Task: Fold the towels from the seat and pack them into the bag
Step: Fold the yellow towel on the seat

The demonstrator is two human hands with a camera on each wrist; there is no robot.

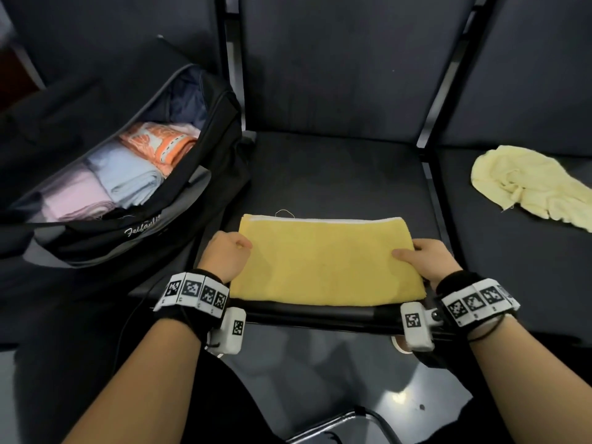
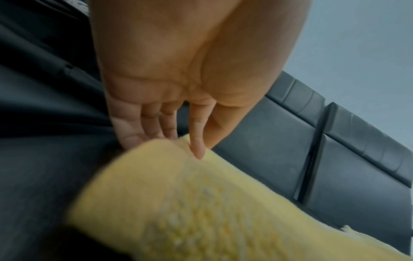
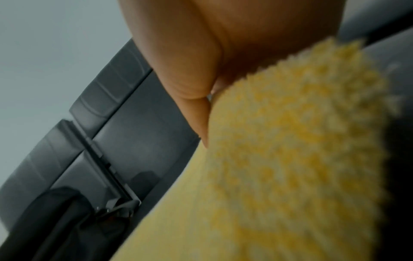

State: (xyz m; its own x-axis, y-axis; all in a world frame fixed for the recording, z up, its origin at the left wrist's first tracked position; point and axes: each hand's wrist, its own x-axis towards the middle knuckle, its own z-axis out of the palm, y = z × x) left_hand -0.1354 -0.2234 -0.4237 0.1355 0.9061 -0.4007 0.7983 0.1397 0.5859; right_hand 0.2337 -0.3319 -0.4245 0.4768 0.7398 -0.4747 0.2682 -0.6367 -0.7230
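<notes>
Black fabric at the far left is the bag (image 1: 134,200), standing unzipped on the left seat with a pink towel (image 1: 77,197), a pale blue towel (image 1: 128,177) and an orange patterned towel (image 1: 160,145) already folded side by side inside it; its open mouth faces up and toward the middle seat. Just right of the bag, the left hand (image 1: 226,256) pinches the left short edge of the yellow towel (image 1: 323,264), thumb on top and fingers (image 2: 143,127) tucked under the cloth, as the left wrist view shows. The yellow towel lies flat on the middle seat (image 1: 336,174) near its front edge, folded to a rectangle whose long axis runs left to right between the two hands, a white hem and a loose thread along its far side. The right hand (image 1: 426,257) grasps the opposite short edge the same way, thumb pressed on top, the rest of its fingers hidden beneath. The next fold probably brings one short end over to the other, and the left hand is the nearer one for carrying the bundle to the bag; nothing lies between them. Farthest right, a pale yellow towel (image 1: 531,184) sits crumpled on the right seat, well apart and not yet folded.
</notes>
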